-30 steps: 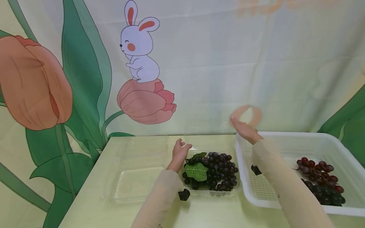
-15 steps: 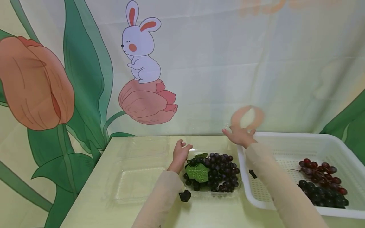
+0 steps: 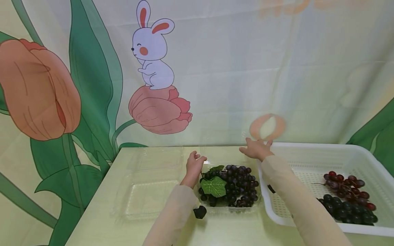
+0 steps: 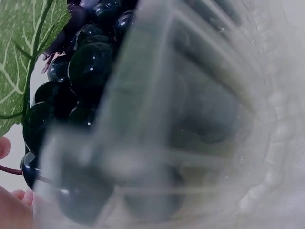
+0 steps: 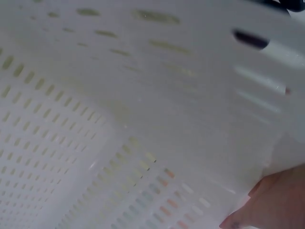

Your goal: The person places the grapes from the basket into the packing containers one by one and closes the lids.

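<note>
A clear plastic box (image 3: 234,209) on the table holds a bunch of dark grapes (image 3: 240,184) with a green leaf (image 3: 213,186). Its see-through lid (image 3: 223,150) stands raised behind it, faint against the backdrop. My left hand (image 3: 194,167) is at the box's back left corner, fingers loosely bent; in the left wrist view, fingertips show beside the dark grapes (image 4: 90,67). At the lid's right edge is my right hand (image 3: 257,149), fingers spread, over the basket's left back corner. The right wrist view shows part of that hand (image 5: 276,202) beside the basket wall.
A white perforated basket (image 3: 267,208) stands on the right, with red grapes (image 3: 347,186) and a black bunch (image 3: 347,210) inside. Another clear box (image 3: 147,196) lies on the left of the table, its lid folded back. A printed cloth (image 3: 215,85) hangs behind the table.
My right hand has come down and left, from raised above the basket's corner to the lid's right edge. My left hand has hardly moved.
</note>
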A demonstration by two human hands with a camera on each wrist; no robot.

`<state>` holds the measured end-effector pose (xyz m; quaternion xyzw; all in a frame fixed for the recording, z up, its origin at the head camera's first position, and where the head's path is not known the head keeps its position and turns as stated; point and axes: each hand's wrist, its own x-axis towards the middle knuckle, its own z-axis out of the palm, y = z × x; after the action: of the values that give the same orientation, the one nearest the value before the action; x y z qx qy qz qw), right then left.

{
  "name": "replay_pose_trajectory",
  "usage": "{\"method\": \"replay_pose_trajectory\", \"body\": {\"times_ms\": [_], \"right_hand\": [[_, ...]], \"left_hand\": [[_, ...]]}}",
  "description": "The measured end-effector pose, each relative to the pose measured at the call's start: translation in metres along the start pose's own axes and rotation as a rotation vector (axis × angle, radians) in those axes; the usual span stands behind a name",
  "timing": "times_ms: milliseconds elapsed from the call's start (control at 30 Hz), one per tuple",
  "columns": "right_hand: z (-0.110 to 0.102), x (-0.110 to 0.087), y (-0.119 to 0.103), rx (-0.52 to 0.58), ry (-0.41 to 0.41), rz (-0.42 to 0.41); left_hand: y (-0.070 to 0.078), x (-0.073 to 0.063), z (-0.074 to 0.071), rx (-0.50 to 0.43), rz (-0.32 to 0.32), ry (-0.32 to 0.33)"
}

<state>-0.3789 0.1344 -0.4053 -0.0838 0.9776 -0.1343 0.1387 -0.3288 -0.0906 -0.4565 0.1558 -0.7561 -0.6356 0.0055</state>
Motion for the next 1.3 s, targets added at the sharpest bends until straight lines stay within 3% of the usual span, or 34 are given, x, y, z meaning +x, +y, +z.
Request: {"method": "replay_pose_trajectory", "body": {"times_ms": [300, 900, 1300], "right_hand": [[0.002, 0.001, 0.003, 0.076, 0.028, -0.015], [-0.004, -0.005, 0.007, 0.25, 0.128, -0.076], [-0.009, 0.0, 0.012, 0.345, 0.205, -0.108]], "left_hand": [[-0.001, 0.0, 0.001, 0.004, 0.027, 0.065], [0.006, -0.005, -0.003, 0.027, 0.014, 0.039], [0.017, -0.012, -0.019, 0.095, 0.012, -0.117]]}}
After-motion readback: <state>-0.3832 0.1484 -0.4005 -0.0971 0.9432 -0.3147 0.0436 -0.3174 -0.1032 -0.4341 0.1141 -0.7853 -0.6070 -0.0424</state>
